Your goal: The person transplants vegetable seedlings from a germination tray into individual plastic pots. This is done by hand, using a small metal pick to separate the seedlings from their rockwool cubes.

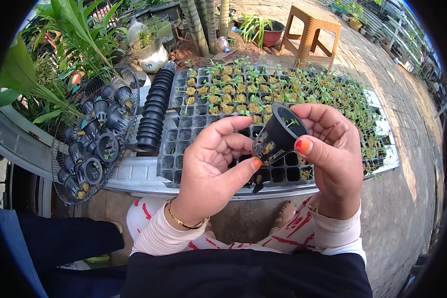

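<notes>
A black net pot [275, 136] is tilted between my two hands, above the seedling tray [184, 121]. Green seedling leaves [289, 121] show inside its mouth, and a yellowish plug shows through the slotted side. My right hand [335, 149] grips the rim between thumb and fingers. At the pot's narrow base, the thumb and fingertips of my left hand [211, 171] close around the lower end. The exact contact of the left fingertips is partly hidden. Rows of small sprouts in yellowish plugs fill much of the tray; several nearer cells are bare.
Left of the tray lies a long stack of nested black net pots [156, 107]. Beside it, a wire basket [130, 126] holds several planted net pots. A metal-edged table [134, 174] carries these things. Another person's dark-clothed leg [69, 243] is at lower left. A woven-look stool [313, 30] stands behind.
</notes>
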Available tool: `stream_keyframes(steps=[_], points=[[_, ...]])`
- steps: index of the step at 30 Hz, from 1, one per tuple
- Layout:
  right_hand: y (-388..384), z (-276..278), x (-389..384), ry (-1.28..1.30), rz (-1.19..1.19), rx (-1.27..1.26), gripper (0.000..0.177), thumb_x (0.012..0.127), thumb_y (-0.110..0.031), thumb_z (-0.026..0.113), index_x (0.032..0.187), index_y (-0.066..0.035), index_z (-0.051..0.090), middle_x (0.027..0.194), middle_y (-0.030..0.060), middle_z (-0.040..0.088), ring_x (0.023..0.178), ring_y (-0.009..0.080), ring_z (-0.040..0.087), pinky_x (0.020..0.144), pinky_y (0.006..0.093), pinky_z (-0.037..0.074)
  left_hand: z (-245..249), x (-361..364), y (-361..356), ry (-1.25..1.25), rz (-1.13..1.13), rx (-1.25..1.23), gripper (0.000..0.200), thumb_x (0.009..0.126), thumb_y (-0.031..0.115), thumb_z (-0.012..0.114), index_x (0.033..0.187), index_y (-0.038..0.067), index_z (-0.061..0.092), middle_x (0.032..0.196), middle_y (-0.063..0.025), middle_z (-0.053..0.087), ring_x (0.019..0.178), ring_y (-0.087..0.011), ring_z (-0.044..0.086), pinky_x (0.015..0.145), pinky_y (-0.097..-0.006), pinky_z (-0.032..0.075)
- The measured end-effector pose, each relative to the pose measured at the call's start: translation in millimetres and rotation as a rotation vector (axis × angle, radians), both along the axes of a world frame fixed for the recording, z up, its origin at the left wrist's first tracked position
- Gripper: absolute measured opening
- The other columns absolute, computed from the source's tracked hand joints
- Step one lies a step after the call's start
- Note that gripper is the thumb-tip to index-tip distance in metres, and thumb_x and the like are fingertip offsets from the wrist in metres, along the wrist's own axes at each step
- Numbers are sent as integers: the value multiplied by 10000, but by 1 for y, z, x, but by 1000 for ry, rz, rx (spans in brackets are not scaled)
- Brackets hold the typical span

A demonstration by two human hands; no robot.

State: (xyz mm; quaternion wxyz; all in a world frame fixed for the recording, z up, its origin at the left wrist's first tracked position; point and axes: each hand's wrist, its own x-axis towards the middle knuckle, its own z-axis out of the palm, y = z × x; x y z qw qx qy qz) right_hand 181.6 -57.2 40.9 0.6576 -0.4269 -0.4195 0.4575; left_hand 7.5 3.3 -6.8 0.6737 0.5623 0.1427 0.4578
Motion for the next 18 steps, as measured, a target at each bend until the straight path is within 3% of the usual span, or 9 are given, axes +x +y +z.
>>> stream_keyframes(steps=[12, 18], points=[[0, -6, -2, -40, -44, 17, 490, 703, -101, 745, 1088, 121, 537, 932, 143, 654, 818, 144, 630, 768, 238, 499, 2, 2, -6, -22, -7, -65, 527, 777, -107, 624, 1259, -37, 422, 923, -67, 609, 873, -91, 581, 778, -226, 470], [-1, 0, -6, -68, -50, -22, 489, 714, -115, 735, 1099, 115, 539, 946, 140, 656, 833, 146, 632, 776, 235, 493, 7, -4, 0, 39, -11, -1, 548, 778, -84, 614, 1281, -32, 404, 930, -59, 597, 880, -90, 567, 796, -236, 457]])
